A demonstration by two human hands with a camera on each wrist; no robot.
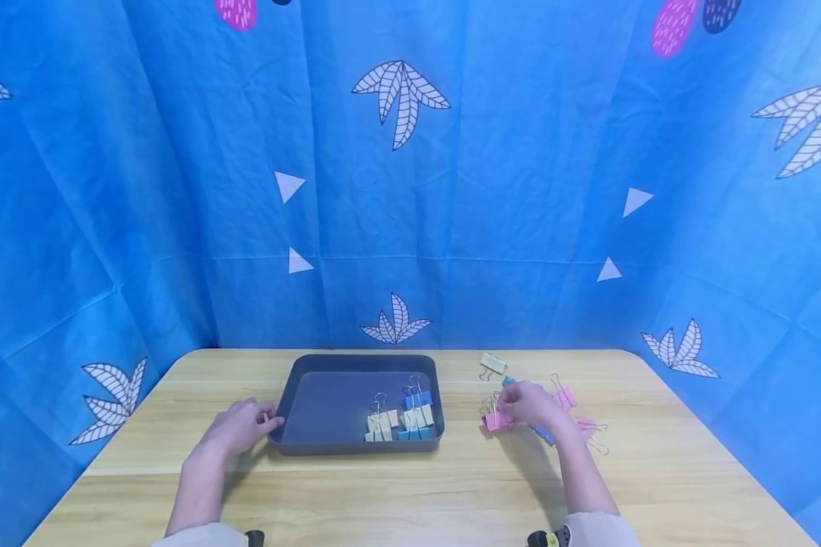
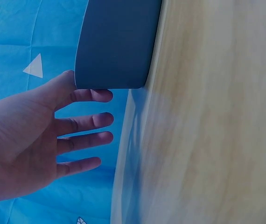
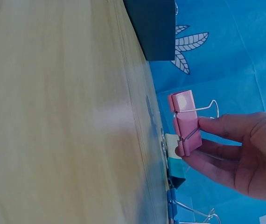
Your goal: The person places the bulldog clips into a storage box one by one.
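Observation:
In the head view, my left hand [image 1: 239, 427] is at the left side of a dark grey tray [image 1: 328, 448]. Its thumb and index finger pinch the tray's edge near the front corner, while the other fingers extend straight, as the left wrist view shows. Over the right part of the table, my right hand [image 1: 535, 404] pinches a pink binder clip [image 3: 187, 123] between thumb and fingers. The clip's wire handles stick out. Inside the tray at its right, cream binder clips [image 1: 381, 425], a blue clip [image 1: 419, 399] and a teal clip [image 1: 413, 434] stand grouped.
Around my right hand lie more binder clips: a cream one [image 1: 494, 363] at the back, a teal one [image 3: 176, 167], a blue one [image 3: 172, 203] and pink ones [image 1: 565, 398]. Blue patterned cloth [image 1: 506, 190] hangs behind the wooden table [image 1: 383, 501].

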